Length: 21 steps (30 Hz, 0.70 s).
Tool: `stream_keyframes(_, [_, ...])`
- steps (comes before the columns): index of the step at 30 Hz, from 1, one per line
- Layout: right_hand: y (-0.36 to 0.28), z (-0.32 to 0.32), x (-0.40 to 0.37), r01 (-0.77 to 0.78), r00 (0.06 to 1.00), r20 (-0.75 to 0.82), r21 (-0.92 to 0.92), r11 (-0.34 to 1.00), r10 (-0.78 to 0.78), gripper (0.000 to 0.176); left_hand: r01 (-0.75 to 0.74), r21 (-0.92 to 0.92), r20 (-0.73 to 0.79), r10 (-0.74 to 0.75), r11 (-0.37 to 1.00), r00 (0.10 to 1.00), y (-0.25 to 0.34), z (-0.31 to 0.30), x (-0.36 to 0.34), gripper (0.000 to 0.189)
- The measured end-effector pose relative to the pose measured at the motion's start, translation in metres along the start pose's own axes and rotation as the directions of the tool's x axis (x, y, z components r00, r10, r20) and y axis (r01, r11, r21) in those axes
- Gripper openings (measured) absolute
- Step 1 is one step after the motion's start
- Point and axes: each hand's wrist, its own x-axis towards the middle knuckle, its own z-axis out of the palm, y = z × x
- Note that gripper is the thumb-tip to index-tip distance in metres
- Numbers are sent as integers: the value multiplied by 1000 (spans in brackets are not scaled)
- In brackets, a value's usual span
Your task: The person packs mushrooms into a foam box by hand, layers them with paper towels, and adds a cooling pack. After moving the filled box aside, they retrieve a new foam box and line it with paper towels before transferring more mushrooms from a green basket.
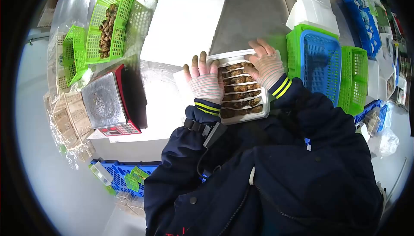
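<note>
A white tray (266,102) lies before me, holding rows of brown, lumpy pieces (240,88) with thin white strips between the rows. What kind the pieces are I cannot make out. My left hand (204,80), in a striped fingerless glove, rests at the tray's left edge with its fingers stretched out and apart. Over the upper right corner of the tray lies my right hand (267,65), gloved the same way. Its fingers are spread toward the far rim and pieces, and nothing shows in its grasp. The hands cover parts of both tray sides.
Left stands a red scale (105,100) with a metal plate. Behind it a green basket (121,24) holds brown pieces. White sheets (185,20) lie beyond the tray. A blue basket (320,63) and a green basket (354,80) stand at the right.
</note>
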Motion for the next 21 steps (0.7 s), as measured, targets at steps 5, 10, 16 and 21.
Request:
stream_keyframes(5, [-3,-6,5,-23,999,42,-31,999,25,28,106,34,158,-110,994,981,2,-5,3,34])
stream_keyframes(10, [-13,-10,-4,-91,995,34,-130,987,97,37,96,65,206,-108,993,973,3,-7,4,35])
stream_keyframes(16, [-11,-9,3,-161,975,132,-150,975,181,42,75,97,222,-95,993,970,3,-1,5,34])
stream_keyframes(21, [-21,-17,-9,-150,986,48,-154,977,160,50,86,-17,123,-83,996,989,5,-5,-9,48])
